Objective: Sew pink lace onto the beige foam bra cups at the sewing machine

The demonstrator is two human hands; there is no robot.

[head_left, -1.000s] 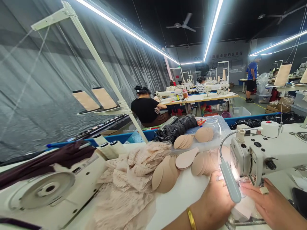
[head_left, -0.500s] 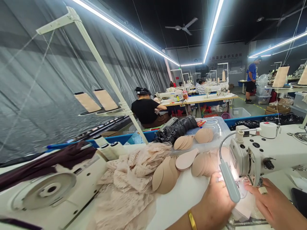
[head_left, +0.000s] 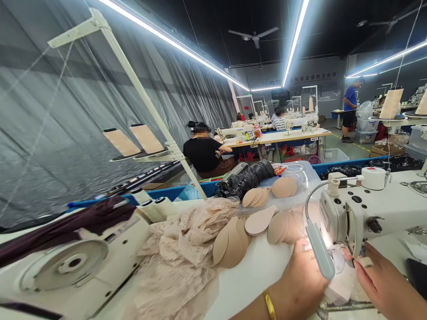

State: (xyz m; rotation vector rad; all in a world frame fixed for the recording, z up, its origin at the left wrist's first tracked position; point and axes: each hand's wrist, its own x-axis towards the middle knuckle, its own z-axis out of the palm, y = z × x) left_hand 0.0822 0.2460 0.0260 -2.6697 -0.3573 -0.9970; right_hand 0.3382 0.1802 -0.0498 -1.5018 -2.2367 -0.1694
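Note:
My left hand (head_left: pixel 302 278), with a gold bracelet at the wrist, is closed on a pale fabric piece (head_left: pixel 338 290) at the sewing machine's (head_left: pixel 373 209) needle area; its fingertips are partly behind the grey lamp (head_left: pixel 319 251). Across from it, my right hand (head_left: pixel 382 275) has its fingers curled in beside the presser foot, with the fingertips close to the fabric. What those fingers pinch is hidden by the hand and machine parts. Light from the lamp falls between both hands. Beige teardrop-shaped pads (head_left: pixel 230 244) lie fanned out to the left of my left hand.
Crumpled pale lace fabric (head_left: pixel 187 240) covers the table's left middle. Behind the pads are a clear plastic bin lid (head_left: pixel 305 175) and a black plastic bundle (head_left: pixel 247 178). A thread stand (head_left: pixel 133 75) rises at left. People sit or stand farther back.
My right hand has shifted slightly right, its fingers drawing back from the lamp and curling more. My left hand has stayed nearly in place.

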